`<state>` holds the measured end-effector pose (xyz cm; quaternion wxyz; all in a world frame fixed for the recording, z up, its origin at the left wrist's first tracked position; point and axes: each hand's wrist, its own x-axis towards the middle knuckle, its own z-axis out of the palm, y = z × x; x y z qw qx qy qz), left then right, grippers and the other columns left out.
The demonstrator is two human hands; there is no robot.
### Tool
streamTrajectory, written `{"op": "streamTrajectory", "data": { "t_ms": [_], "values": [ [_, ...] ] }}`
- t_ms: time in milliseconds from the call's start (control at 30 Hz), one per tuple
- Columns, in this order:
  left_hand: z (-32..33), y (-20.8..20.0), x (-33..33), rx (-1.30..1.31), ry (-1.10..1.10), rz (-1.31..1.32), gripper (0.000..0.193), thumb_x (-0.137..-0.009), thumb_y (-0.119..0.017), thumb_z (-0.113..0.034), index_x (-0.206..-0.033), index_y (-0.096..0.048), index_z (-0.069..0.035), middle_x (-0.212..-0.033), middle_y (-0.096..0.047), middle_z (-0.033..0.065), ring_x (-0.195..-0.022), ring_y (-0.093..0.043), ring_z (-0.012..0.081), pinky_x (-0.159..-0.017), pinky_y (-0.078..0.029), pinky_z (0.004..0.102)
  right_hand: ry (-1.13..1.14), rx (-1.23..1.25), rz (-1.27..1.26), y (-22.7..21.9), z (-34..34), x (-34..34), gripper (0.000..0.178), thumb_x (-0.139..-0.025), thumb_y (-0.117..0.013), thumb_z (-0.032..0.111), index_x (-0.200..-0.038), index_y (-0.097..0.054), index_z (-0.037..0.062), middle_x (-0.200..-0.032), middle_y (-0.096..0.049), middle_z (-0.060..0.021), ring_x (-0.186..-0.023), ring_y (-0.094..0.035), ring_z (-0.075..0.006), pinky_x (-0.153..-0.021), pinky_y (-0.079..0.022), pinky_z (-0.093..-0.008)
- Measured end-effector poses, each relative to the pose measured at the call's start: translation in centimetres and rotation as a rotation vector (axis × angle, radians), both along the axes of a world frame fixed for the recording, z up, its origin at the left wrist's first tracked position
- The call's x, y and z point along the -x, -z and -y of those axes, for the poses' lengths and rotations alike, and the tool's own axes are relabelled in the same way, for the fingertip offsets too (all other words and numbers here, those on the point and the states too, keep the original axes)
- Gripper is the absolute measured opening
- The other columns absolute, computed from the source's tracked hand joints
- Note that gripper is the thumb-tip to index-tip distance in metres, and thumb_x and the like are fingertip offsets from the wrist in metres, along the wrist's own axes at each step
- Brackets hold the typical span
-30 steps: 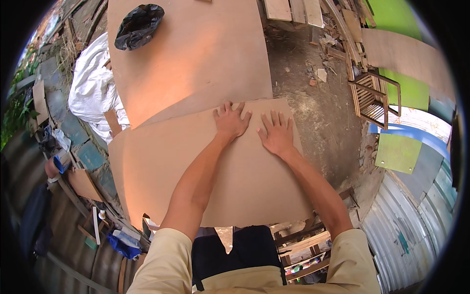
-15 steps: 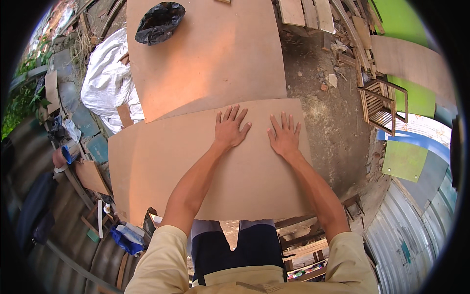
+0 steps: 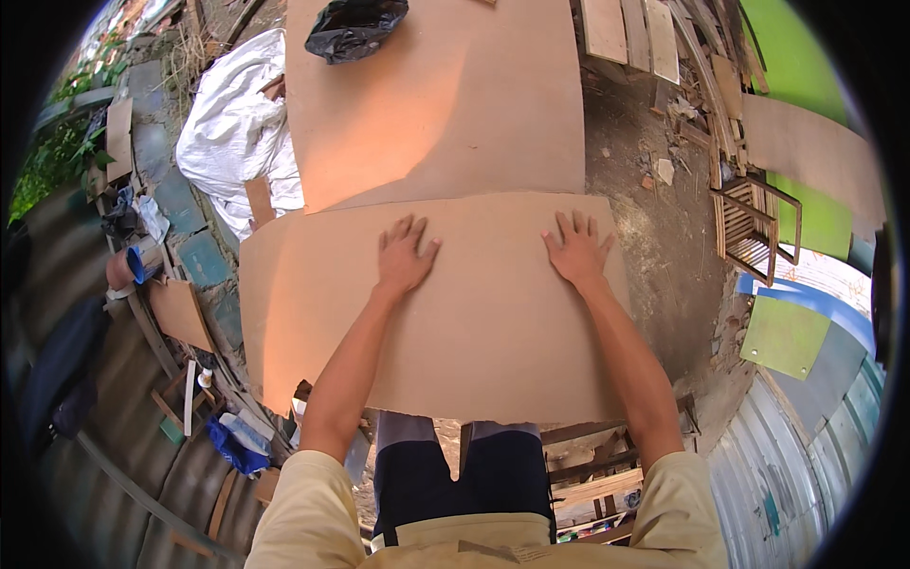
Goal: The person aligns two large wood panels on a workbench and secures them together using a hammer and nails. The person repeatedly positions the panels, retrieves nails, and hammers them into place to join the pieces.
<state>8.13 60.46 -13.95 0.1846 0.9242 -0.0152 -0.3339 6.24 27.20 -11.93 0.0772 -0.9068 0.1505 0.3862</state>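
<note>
A brown flat board [image 3: 483, 322] lies in front of me, its near edge rough and close to my legs. My left hand [image 3: 405, 261] rests flat on its upper middle, fingers spread. Near the board's right end my right hand [image 3: 578, 254] also lies flat with fingers apart. Neither hand holds anything. Beyond the far edge a larger brown sheet [image 3: 512, 114] stretches away, and the board's far edge meets or overlaps it. A crumpled black plastic bag [image 3: 355, 30] sits on that sheet at the far left.
White sacking [image 3: 232, 133] is heaped left of the sheet. Wooden planks [image 3: 630, 38] lie at the far right, above a small slatted wooden frame [image 3: 754, 228]. Corrugated metal [image 3: 777, 465] stands at the lower right. Below the board's near edge there is timber [image 3: 597, 484].
My hands have moved apart on the board: the left slid leftward, the right a little toward the right edge. The whole view has shifted slightly, so the surroundings appear farther right.
</note>
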Motion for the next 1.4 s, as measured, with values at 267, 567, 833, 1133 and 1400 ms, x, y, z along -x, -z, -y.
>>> {"op": "streamTrajectory", "data": {
  "t_ms": [267,567,833,1133,1400],
  "values": [
    [-24.1,-0.4,4.9,-0.343,-0.516,-0.076,0.078,-0.097,-0.051,-0.063,-0.157,-0.041,-0.014,-0.165,-0.033,0.0167,-0.154,-0.028,0.0337,-0.123,-0.021,0.0560,0.272,0.224,0.059,-0.8,2.3,0.1,0.083,-0.090,-0.052,0.075,-0.152,-0.051,0.0192,-0.155,-0.041,-0.0280,-0.139,-0.047,-0.0456,-0.108,-0.043,-0.0605],
    [-28.5,-6.3,14.8,-0.660,-1.141,-0.297,0.106,-0.088,-0.049,-0.081,-0.164,-0.025,-0.011,-0.171,-0.016,0.0193,-0.158,-0.010,0.0368,-0.125,-0.011,0.0574,0.316,0.220,0.088,-0.4,4.7,-0.1,0.081,-0.089,-0.056,0.074,-0.146,-0.057,0.0166,-0.139,-0.052,-0.0269,-0.127,-0.057,-0.0468,-0.102,-0.048,-0.0581],
    [-26.3,-7.8,26.4,0.301,-1.895,-0.076,0.086,-0.089,-0.063,-0.073,-0.139,-0.057,-0.003,-0.132,-0.063,0.0207,-0.131,-0.055,0.0351,-0.110,-0.042,0.0581,0.310,0.099,-0.037,0.8,5.6,-1.6,0.087,-0.085,-0.059,0.075,-0.145,-0.057,0.0112,-0.146,-0.050,-0.0299,-0.132,-0.054,-0.0472,-0.107,-0.045,-0.0564],
    [-21.6,-10.8,24.1,0.973,-1.998,0.015,0.054,-0.100,-0.065,-0.040,-0.136,-0.055,-0.002,-0.129,-0.064,0.0134,-0.111,-0.067,0.0313,-0.092,-0.058,0.0393,0.288,-0.044,-0.009,-0.9,6.5,-1.5,0.090,-0.082,-0.067,0.068,-0.137,-0.061,-0.0031,-0.132,-0.065,-0.0292,-0.127,-0.062,-0.0408,-0.107,-0.048,-0.0466],
    [-6.5,-17.7,15.2,-0.510,-0.566,0.496,0.079,-0.091,-0.074,-0.026,-0.152,-0.036,0.004,-0.154,-0.043,0.0253,-0.147,-0.035,0.0415,-0.118,-0.034,0.0519,0.274,-0.014,-0.075,-0.2,7.8,-1.6,0.088,-0.081,-0.068,0.068,-0.133,-0.064,-0.0030,-0.129,-0.067,-0.0261,-0.124,-0.064,-0.0387,-0.104,-0.050,-0.0476]
  ]
}}
